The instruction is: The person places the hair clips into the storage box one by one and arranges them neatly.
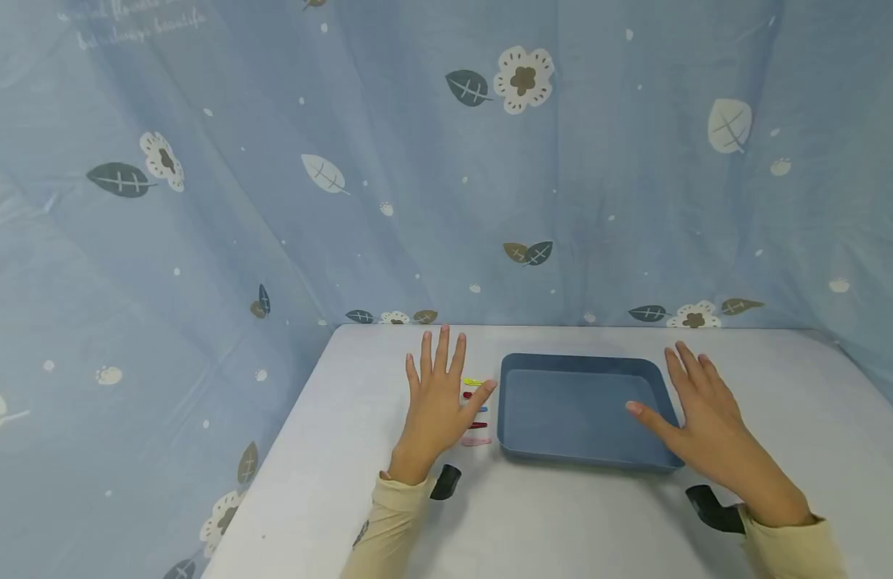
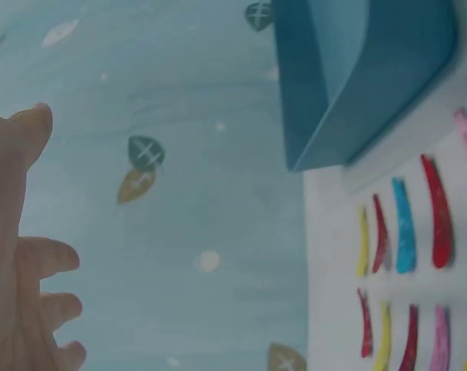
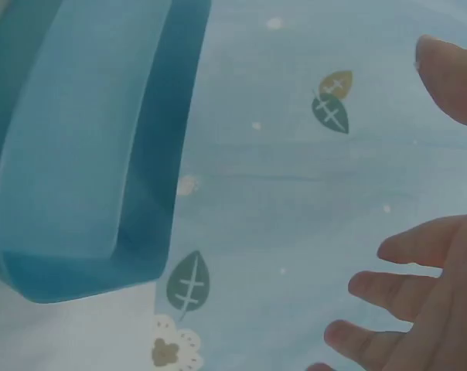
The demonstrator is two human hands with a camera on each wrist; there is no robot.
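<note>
My left hand (image 1: 437, 410) is held over the table's left part with fingers spread, holding nothing. Partly hidden behind it are small slim clips, which look like hair clips. A pink clip (image 1: 477, 441) and a yellow clip (image 1: 473, 382) show beside the thumb. The left wrist view shows several clips in two rows, among them a blue clip (image 2: 404, 232) and a red clip (image 2: 438, 216). A blue-grey rectangular tray (image 1: 572, 410) lies between the hands with nothing in it. Near its right edge hovers my right hand (image 1: 714, 438), fingers extended, also holding nothing.
The white table (image 1: 562, 523) reaches back to a blue curtain (image 1: 417, 161) printed with leaves and flowers, which also hangs along the left side. Black curved pieces (image 1: 712, 508) show at both wrists.
</note>
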